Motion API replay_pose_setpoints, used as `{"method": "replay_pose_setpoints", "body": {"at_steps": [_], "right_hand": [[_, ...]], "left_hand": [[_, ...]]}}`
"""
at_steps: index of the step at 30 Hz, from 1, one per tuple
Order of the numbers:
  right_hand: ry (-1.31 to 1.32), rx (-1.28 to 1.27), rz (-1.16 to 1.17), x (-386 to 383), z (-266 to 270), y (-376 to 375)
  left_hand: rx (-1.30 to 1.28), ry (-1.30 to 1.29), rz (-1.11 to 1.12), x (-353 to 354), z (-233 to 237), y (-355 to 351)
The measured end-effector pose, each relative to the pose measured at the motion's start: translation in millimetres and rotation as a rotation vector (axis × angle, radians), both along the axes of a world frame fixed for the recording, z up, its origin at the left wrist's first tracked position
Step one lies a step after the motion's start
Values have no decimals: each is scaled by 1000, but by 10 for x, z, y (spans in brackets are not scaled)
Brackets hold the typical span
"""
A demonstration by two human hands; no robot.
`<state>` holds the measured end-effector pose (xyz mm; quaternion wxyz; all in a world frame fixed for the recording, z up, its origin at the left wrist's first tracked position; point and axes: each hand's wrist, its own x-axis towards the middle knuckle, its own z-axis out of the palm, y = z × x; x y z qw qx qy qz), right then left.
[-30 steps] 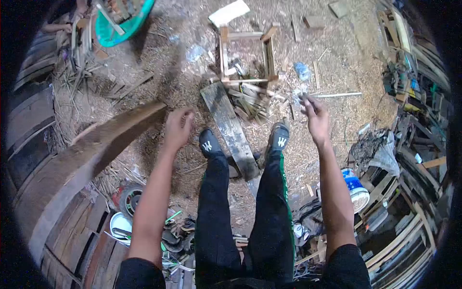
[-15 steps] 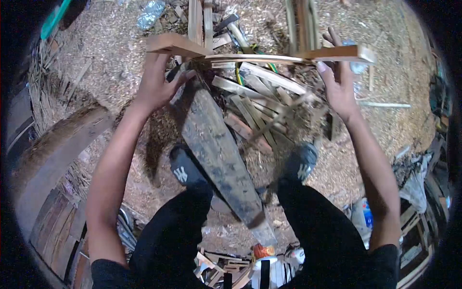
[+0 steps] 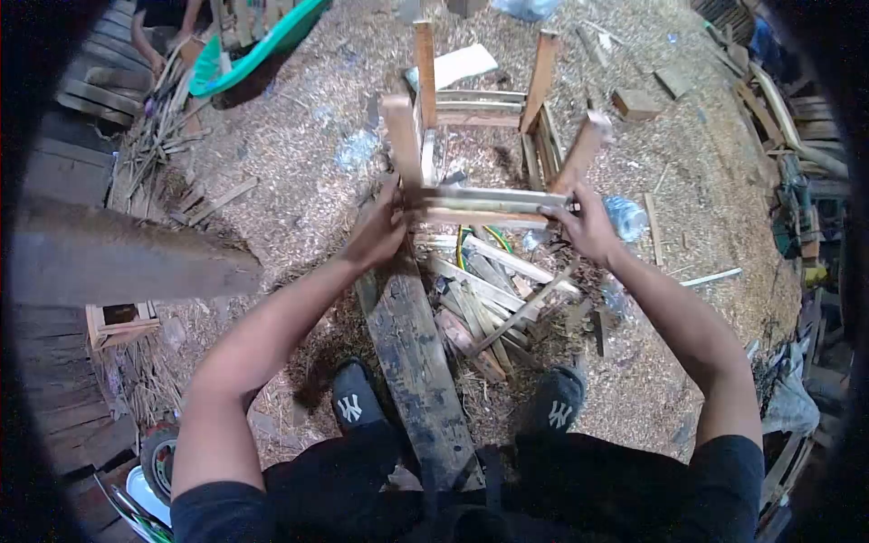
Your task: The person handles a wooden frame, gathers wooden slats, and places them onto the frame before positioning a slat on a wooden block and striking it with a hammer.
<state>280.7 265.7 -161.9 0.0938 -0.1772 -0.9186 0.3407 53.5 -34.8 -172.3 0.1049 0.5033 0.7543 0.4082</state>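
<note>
Ground point(image 3: 299, 145): sawdust and chips throughout.
Beam point(image 3: 118, 262): one, weathered, at the left, well apart from the hands.
Plank point(image 3: 416, 362): one, dark, between the feet, its far end under the frame.
Stool frame point(image 3: 489, 201): one, pale wood, four legs counted, pointing away. It is held over the plank's far end. A second ago it stood on the ground; half a second ago it was close up near the camera.
Slats point(image 3: 489, 299): a loose pile right of the plank, too tangled to count.
Tub point(image 3: 272, 36): one, green, top left.
Left hand point(image 3: 380, 231): fingers wrapped round the frame's near left corner; empty a second ago.
Right hand point(image 3: 588, 226): clenched on the near right corner.
Shoes point(image 3: 355, 403): two, black, flanking the plank.
Bottle point(image 3: 625, 217): one, clear plastic, just beyond the right hand.
</note>
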Motion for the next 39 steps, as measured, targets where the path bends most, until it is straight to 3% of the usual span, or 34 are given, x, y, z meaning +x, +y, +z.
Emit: {"method": "replay_pose_setpoints", "body": {"at_steps": [1, 3, 4, 7, 11, 14, 16, 18, 19, 20, 23, 27, 30, 31, 33, 34, 35, 36, 37, 38, 39], "right_hand": [[5, -50, 10, -94, 64, 37], [60, -182, -23, -171, 209, 41], [117, -315, -57, -271, 330, 38], [256, -380, -152, -540, 714, 2], [328, -468, -157, -913, 1293, -3], [387, -330, -61, -1139, 1620, 19], [473, -189, -202, -1336, 1758, 82], [395, -251, -238, -1346, 2072, -9], [316, -309, -271, -1361, 2155, -43], [249, -208, -282, -1420, 2119, 35], [234, -264, -306, -1430, 1952, 246], [238, -374, -361, -1316, 1699, 699], [263, -358, -182, -1088, 1389, 1052], [238, -287, -108, -956, 1345, 1017], [170, -349, -177, -818, 1198, 897], [200, -397, -227, -778, 1150, 871], [232, -441, -277, -739, 1114, 884], [162, -286, -265, -729, 1043, 1119], [158, -286, -278, -664, 1112, 1140], [125, -327, -276, -623, 1298, 1114], [96, -368, -273, -596, 1488, 1075]], "left_hand": [[12, 14, 3, -17, 166, 51], [-263, -235, 204, -1, 373, 81], [-63, -331, 209, 36, 417, 63], [-32, -206, 279, 17, 533, -27], [21, -417, 286, 211, 780, -65], [117, -472, 341, 305, 802, 16], [177, -515, 392, 372, 884, 101], [328, -552, 600, 404, 948, 214], [325, -559, 603, 395, 996, 254], [330, -553, 621, 375, 1042, 303], [303, -581, 656, 222, 1013, 498], [431, -620, 450, 21, 955, 729], [419, -143, 223, -92, 732, 804], [414, -147, 214, -103, 556, 866], [200, 152, 348, -33, 349, 968], [418, -225, 208, 10, 331, 1067], [419, -230, 201, -25, 341, 1157], [482, -282, 188, -86, 363, 1276], [540, -337, 174, -96, 407, 1363], [312, -523, 327, 19, 874, 1362], [307, -524, 316, -94, 952, 1425]]}}
